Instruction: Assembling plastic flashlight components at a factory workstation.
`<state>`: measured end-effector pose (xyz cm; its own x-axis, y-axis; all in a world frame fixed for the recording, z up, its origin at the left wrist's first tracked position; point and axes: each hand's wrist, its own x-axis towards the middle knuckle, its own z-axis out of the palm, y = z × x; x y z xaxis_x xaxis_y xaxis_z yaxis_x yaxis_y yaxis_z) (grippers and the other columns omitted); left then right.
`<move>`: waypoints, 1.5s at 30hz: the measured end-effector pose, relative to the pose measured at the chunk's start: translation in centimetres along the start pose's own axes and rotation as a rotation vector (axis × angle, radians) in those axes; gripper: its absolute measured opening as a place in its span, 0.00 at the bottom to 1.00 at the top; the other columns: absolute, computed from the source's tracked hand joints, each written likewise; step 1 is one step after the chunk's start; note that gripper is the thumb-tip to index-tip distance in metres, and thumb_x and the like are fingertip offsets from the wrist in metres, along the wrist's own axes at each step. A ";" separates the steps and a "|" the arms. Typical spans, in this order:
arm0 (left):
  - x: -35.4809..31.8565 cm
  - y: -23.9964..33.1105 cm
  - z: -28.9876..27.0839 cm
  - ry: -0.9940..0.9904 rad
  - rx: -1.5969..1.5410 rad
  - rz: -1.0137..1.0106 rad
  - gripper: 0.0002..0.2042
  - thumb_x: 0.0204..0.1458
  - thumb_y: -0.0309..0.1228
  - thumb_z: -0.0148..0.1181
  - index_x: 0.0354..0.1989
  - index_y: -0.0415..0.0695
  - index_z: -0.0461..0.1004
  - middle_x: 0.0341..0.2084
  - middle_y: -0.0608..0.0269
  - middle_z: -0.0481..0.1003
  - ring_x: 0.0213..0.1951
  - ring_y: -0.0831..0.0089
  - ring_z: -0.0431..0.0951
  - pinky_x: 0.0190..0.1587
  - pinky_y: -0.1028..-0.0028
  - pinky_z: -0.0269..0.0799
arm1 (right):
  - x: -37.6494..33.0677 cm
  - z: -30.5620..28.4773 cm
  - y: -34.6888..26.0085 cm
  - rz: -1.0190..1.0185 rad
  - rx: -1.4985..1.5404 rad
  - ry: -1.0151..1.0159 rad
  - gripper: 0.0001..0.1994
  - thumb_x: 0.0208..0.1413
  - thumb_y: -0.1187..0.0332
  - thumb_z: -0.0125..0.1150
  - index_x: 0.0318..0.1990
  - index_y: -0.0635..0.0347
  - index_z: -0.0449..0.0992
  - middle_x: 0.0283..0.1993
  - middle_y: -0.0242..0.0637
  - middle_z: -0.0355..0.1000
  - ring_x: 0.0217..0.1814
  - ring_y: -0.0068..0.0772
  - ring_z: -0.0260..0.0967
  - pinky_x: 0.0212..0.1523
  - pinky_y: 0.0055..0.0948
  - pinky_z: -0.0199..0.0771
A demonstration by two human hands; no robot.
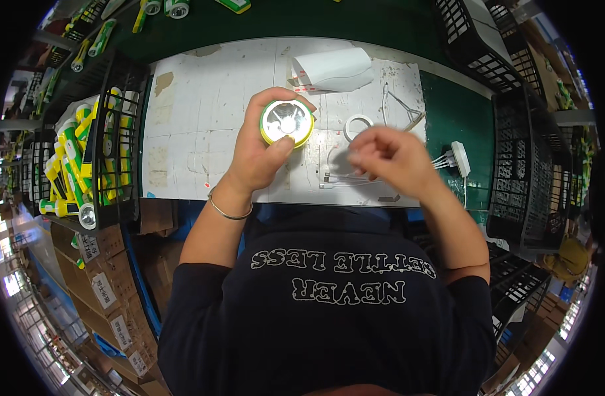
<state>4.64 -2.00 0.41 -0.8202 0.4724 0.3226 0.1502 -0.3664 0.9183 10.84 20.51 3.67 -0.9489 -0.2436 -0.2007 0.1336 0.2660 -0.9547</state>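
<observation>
Flashlight, round-headed with a green and yellow rim, is in the left hand, over the middle of the white tabletop. The fingers of that hand wrap around its side, the thumb lies across the near part of the rim, and the shiny lens faces up toward the head. The right hand hovers over the right half of the tabletop with its fingers curled; they are blurred, and I cannot tell whether they pinch anything.

Just beside these fingers lies a white ring. A curled white sheet lies near the far edge, right of the middle, and a bent wire frame is by the right edge. White cables lie toward the near edge, below the right hand. Past the right edge is a white plug block. Beyond the left edge, a black crate holds green, yellow and white flashlights.
</observation>
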 end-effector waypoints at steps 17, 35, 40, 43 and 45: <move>0.0 0.5 2.0 -0.180 0.238 0.000 0.29 0.39 0.23 0.59 0.53 0.40 0.57 0.46 0.57 0.65 0.48 0.71 0.67 0.51 0.73 0.63 | 3.7 2.3 -4.5 -0.440 -0.554 0.387 0.21 0.42 0.51 0.65 0.17 0.55 0.63 0.11 0.28 0.59 0.12 0.29 0.57 0.16 0.25 0.57; 0.6 -0.6 1.4 -0.077 -0.061 -0.019 0.26 0.42 0.26 0.53 0.53 0.43 0.55 0.44 0.56 0.67 0.47 0.70 0.67 0.51 0.71 0.64 | 3.1 -2.4 -4.2 -0.572 -0.377 0.110 0.08 0.38 0.73 0.64 0.29 0.58 0.73 0.54 0.41 0.64 0.50 0.39 0.64 0.49 0.30 0.65; 0.3 -0.5 1.5 -0.005 -0.067 -0.107 0.29 0.42 0.29 0.55 0.56 0.43 0.53 0.46 0.57 0.64 0.48 0.71 0.65 0.52 0.71 0.62 | 2.7 -1.3 -7.3 -0.818 -0.866 0.089 0.13 0.36 0.70 0.64 0.34 0.52 0.74 0.52 0.38 0.65 0.49 0.41 0.64 0.45 0.35 0.68; 0.4 -0.2 1.5 -0.037 -0.058 -0.098 0.30 0.42 0.30 0.55 0.56 0.43 0.53 0.47 0.55 0.63 0.49 0.69 0.65 0.53 0.70 0.62 | 2.6 -1.2 -7.5 -0.794 -0.855 0.052 0.14 0.36 0.68 0.65 0.34 0.52 0.74 0.52 0.38 0.64 0.49 0.41 0.64 0.46 0.36 0.67; 0.8 0.2 1.6 -0.003 0.058 0.096 0.31 0.43 0.30 0.56 0.57 0.43 0.51 0.48 0.53 0.63 0.49 0.67 0.66 0.52 0.70 0.63 | 2.5 -1.1 -7.7 -0.805 -0.860 0.061 0.14 0.35 0.67 0.66 0.35 0.52 0.74 0.53 0.38 0.64 0.49 0.41 0.64 0.46 0.36 0.67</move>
<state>4.90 -0.41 1.20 -0.7989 0.4400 0.4102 0.2596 -0.3628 0.8949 7.11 18.85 10.77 -0.6869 -0.5900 0.4243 -0.7244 0.6029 -0.3343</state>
